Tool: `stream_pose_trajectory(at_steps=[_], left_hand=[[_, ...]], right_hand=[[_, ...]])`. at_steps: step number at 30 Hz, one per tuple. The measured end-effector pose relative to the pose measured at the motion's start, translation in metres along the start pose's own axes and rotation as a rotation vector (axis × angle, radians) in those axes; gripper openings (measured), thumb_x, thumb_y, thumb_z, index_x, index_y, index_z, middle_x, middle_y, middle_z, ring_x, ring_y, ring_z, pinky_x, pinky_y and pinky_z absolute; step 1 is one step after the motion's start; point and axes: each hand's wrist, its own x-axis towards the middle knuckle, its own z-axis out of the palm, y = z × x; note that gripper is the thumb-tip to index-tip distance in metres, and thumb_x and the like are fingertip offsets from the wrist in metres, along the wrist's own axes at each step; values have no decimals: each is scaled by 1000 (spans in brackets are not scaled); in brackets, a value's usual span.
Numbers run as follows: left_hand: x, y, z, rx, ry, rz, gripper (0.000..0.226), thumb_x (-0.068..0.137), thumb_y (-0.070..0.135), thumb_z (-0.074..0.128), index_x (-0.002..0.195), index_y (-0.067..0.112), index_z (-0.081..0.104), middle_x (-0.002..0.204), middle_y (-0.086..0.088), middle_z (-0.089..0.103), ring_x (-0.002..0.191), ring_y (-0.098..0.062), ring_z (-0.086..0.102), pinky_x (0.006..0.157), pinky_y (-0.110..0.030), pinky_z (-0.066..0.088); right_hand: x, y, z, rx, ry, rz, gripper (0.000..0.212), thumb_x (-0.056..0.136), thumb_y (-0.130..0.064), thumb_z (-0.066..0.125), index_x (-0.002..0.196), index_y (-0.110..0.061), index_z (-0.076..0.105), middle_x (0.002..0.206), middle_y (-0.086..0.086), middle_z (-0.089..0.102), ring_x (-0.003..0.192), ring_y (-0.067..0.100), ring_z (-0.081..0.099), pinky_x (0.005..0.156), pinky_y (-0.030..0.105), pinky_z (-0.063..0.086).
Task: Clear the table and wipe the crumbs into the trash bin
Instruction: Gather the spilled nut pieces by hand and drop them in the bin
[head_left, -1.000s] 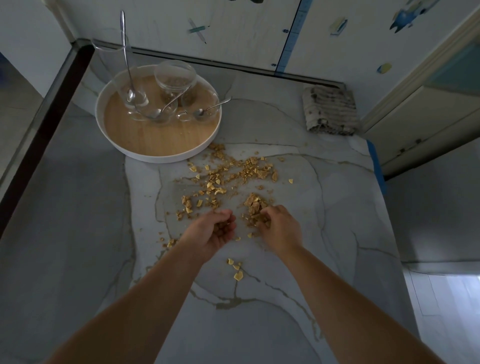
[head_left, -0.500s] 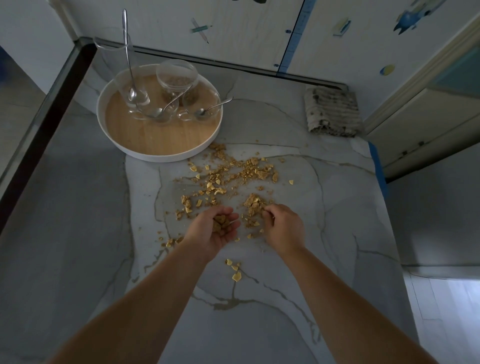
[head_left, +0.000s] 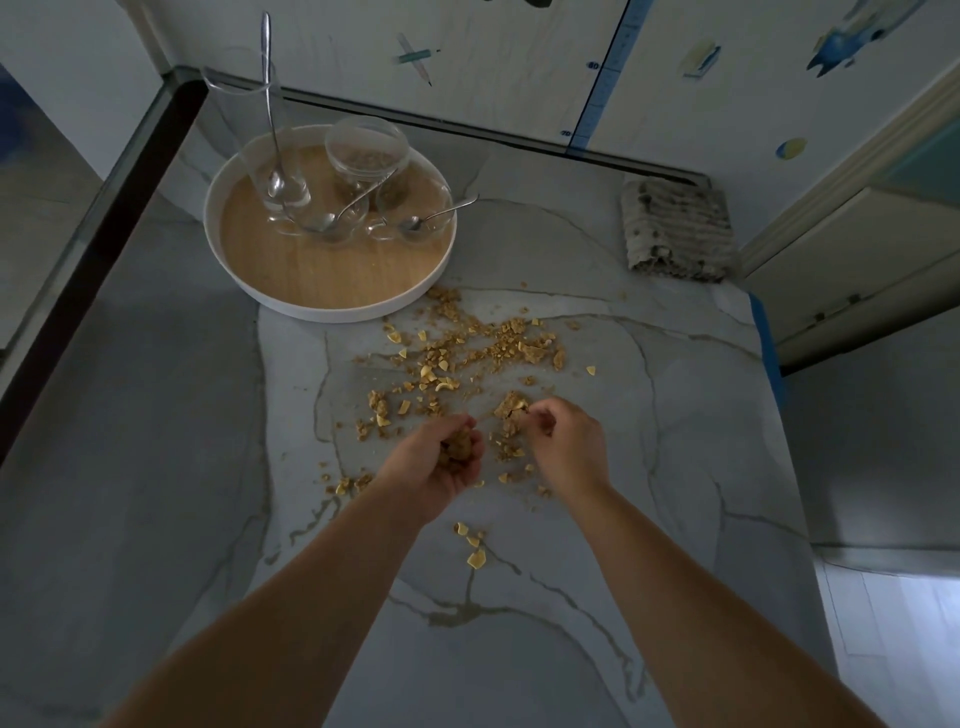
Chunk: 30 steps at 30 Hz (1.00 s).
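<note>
On the grey marble-patterned bench (head_left: 649, 597), golden-brown crumbs (head_left: 467, 353) lie scattered across the middle, thickest just in front of the round white tray with a wooden floor (head_left: 291, 270) and thinning toward the near edge, where a few pale flakes (head_left: 474, 558) sit on their own.

The left hand (head_left: 441, 467) is turned palm-up and cupped, fingers curled around a small heap of gathered crumbs resting in the palm. The right hand (head_left: 563, 447) is just beside it, fingertips drawn together in a pinch at a clump of crumbs (head_left: 511, 408) on the bench (whether it has actually lifted any is hard to tell). The two hands are close but not touching.

The tray stands at the far left of the bench and carries a tall clear glass (head_left: 260, 145) with a long metal spoon (head_left: 269, 104) upright in it, a shallow clear glass bowl (head_left: 366, 148) stacked on other glassware, and two more small glass bowls with spoons leaning in them (head_left: 436, 215).

A crumpled grey ribbed cloth (head_left: 675, 231) lies at the far right corner of the bench, well apart from the crumbs and from both hands. No bin shows in the view.
</note>
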Motion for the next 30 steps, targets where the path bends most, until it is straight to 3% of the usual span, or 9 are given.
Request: stream_pose_trajectory(at_steps=[6, 11, 15, 20, 23, 25, 27, 30], left_hand=[[-1, 3, -8, 27, -50, 70, 10, 90, 8, 53, 82, 4, 57, 69, -7, 67, 58, -15, 67, 53, -25, 55], [-1, 8, -11, -65, -74, 83, 34, 95, 22, 42, 69, 10, 60, 70, -5, 67, 65, -18, 65, 59, -29, 52], [0, 10, -12, -86, -72, 53, 39, 96, 30, 33, 64, 18, 51, 72, -1, 57, 66, -17, 59, 65, -30, 42], [2, 10, 0, -54, 73, 47, 35, 95, 34, 39, 73, 13, 57, 71, -4, 61, 67, -19, 59, 68, -31, 42], [4, 8, 7, -76, 99, 23, 36, 94, 37, 43, 72, 12, 56, 79, -9, 62, 76, -22, 60, 70, -36, 47], [5, 8, 9, -74, 94, 16, 33, 93, 37, 45, 77, 11, 58, 86, -11, 64, 81, -24, 62, 69, -37, 51], [6, 9, 9, -38, 77, 23, 31, 93, 35, 46, 82, 10, 61, 81, -10, 65, 73, -23, 62, 65, -34, 50], [6, 11, 5, 10, 53, 50, 26, 92, 25, 48, 75, 9, 60, 64, -5, 63, 55, -18, 61, 57, -28, 48]], right_hand=[[9, -14, 13, -205, -66, 117, 38, 84, -44, 60, 106, -13, 56, 96, 3, 65, 91, 23, 60, 66, 28, 41], [11, -21, 14, -281, -64, 147, 21, 84, -29, 61, 101, -16, 57, 100, 2, 65, 92, 22, 60, 64, 25, 36], [6, -20, 10, -116, -38, 172, 6, 81, -16, 59, 86, -19, 57, 86, -2, 64, 80, 19, 59, 61, 26, 41], [-6, -40, -3, 278, -57, 59, 13, 76, -18, 72, 81, -19, 60, 73, -12, 58, 72, 9, 58, 62, 18, 46], [-15, -56, -3, 303, -159, -81, 14, 75, -19, 74, 82, -18, 62, 72, -13, 59, 68, 2, 56, 64, 16, 48], [-15, -58, -4, 264, -129, -123, 10, 77, -22, 72, 83, -18, 64, 71, -15, 58, 67, -2, 55, 62, 10, 45], [-9, -51, -5, 238, -41, -119, 7, 81, -22, 67, 84, -17, 65, 75, -12, 60, 71, 3, 57, 62, 12, 45], [8, -32, -3, 108, -3, -33, 12, 86, -18, 61, 97, -15, 65, 88, -5, 63, 81, 11, 59, 72, 25, 50]])
